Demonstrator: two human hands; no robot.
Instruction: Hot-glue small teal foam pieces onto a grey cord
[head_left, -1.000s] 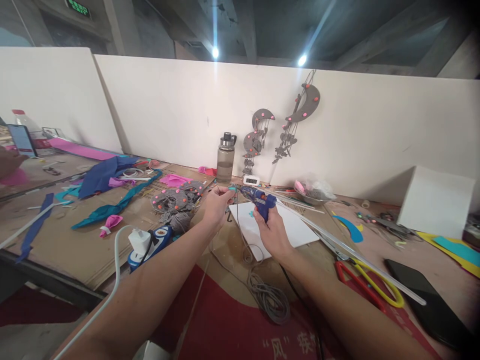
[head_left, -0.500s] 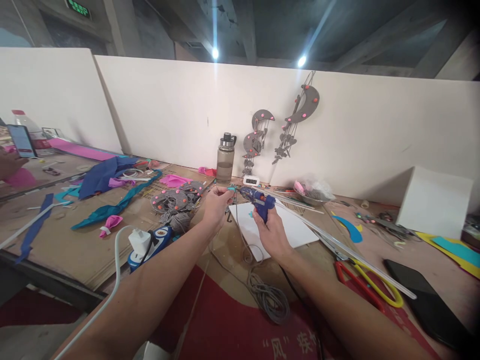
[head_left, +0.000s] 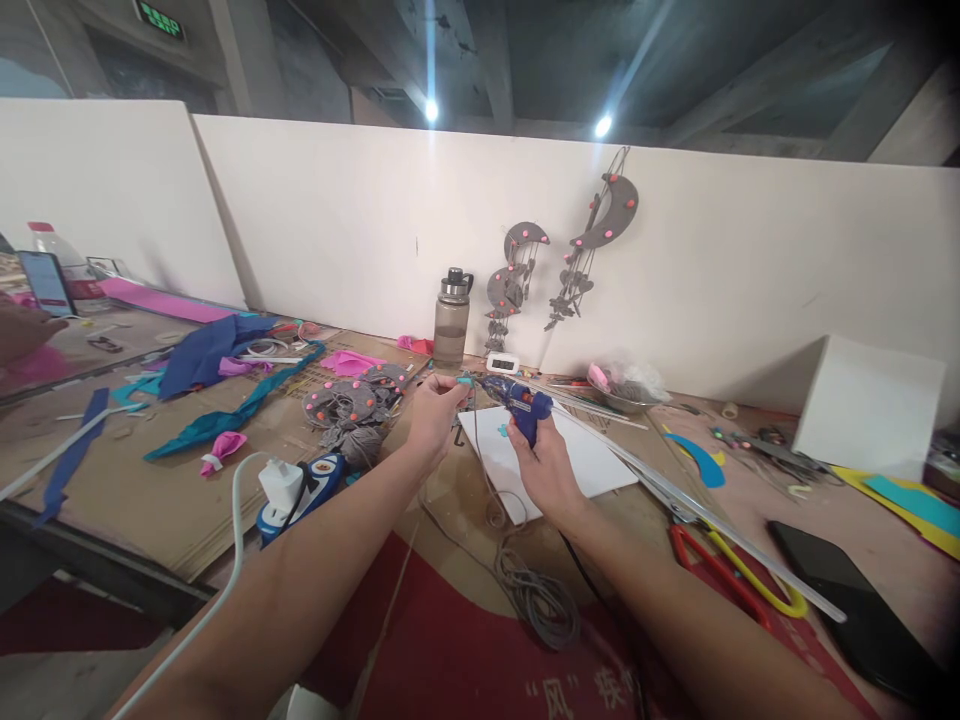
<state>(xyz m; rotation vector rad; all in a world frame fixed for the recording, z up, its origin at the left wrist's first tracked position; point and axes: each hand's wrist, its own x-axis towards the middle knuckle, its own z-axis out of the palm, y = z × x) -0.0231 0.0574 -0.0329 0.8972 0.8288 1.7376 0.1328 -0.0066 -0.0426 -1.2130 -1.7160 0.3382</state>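
My right hand [head_left: 551, 468] is wrapped round the handle of a blue hot glue gun [head_left: 529, 405], which carries a long clear glue stick [head_left: 720, 535] out of its back. The gun's nozzle points left, close to a small teal piece [head_left: 466, 381] pinched between the fingertips of my left hand [head_left: 435, 415]. Grey cord [head_left: 477, 455] hangs down from beside that piece and runs to a loose coil [head_left: 541, 600] on the cardboard. Under the gun lies a white sheet [head_left: 592, 460] with another small teal piece [head_left: 504, 430] on it.
A water bottle [head_left: 451, 320] and a small white clock [head_left: 502, 363] stand by the wall. Moon-shaped grey hangings [head_left: 616, 212] are on the wall. Left are a power strip [head_left: 319, 480] and cloth strips [head_left: 247, 405]; right, scissors [head_left: 720, 570] and a black phone [head_left: 847, 600]. Another person's hand [head_left: 22, 335] is far left.
The small teal piece has turned slightly in my left fingertips, and the glue gun's tip sits a little farther from it. The glue stick's far end has shifted slightly right and down.
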